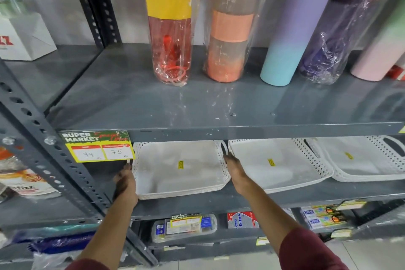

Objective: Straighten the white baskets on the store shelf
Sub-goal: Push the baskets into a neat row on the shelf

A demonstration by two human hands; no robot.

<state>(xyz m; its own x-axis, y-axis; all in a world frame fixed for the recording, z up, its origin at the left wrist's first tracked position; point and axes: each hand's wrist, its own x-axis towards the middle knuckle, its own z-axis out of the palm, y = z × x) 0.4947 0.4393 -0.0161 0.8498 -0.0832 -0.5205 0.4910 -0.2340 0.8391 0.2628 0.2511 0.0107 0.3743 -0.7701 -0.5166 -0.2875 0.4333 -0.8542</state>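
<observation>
While both hands flank the leftmost white basket (pixel 178 167) on the middle shelf (pixel 241 198), left hand (pixel 125 180) flat on its left wall, right hand (pixel 235 171) flat on its right wall, fingers straight, gripping nothing, two more white baskets (pixel 276 163) beside.

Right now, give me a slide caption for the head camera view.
Left hand and right hand flank the leftmost white basket stack on a grey store shelf.

light: bright, even, from above; glare: sheen on upper shelf (pixel 197 103) and plastic wrap (pixel 324 57) | shadow: dim under shelf, far side | focus: soft overall | edges: wide-angle bending left, right
</observation>
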